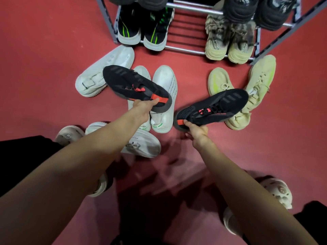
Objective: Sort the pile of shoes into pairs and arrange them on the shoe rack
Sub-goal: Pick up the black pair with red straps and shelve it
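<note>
- Two black shoes, orange heel tabs, held above the red floor [53, 76].
- Left hand [141, 110] fingers pinch the left shoe [131, 85] heel; toe points away.
- Right hand [196, 130] fingers pinch the right shoe [217, 106] heel.
- Rack [191, 50] bottom shelf: black-green pair [143, 30] at left end, tan pair [228, 43] at right end.
</note>
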A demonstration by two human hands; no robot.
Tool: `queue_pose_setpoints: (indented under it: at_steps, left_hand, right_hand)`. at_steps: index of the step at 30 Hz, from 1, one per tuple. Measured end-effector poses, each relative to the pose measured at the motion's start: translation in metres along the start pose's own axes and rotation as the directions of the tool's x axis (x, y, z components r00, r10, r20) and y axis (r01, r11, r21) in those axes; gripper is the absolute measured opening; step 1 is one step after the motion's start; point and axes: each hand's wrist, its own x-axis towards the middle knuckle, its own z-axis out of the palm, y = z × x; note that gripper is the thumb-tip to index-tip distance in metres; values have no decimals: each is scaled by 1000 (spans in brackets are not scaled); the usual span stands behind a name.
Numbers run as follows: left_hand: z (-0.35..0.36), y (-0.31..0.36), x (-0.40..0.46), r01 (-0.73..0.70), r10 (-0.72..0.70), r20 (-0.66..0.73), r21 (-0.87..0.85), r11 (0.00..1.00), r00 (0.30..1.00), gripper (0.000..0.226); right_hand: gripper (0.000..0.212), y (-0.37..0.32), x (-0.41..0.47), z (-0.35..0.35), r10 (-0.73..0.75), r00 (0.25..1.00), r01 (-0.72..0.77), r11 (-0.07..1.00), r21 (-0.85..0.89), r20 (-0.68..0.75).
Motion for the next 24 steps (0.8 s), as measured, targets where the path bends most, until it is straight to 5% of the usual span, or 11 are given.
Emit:
queue_pose_setpoints:
  at_steps: [7, 14, 24]
  left_hand:
    - [0, 4, -12, 11, -14, -106, -36, 999, 994, 40]
    - [-36, 14, -56, -35, 29, -112, -43, 998, 993, 49]
    - [-74, 21, -128, -320, 297, 200, 97, 942, 934, 15]
  right_hand:
    - [48, -16, -19, -17, -68, 998, 68, 998, 5, -9]
    - [22, -36, -55, -52, -265, 962, 263, 964, -46, -56]
    - [24, -82, -137, -106, -442, 897, 442, 897, 24, -21]
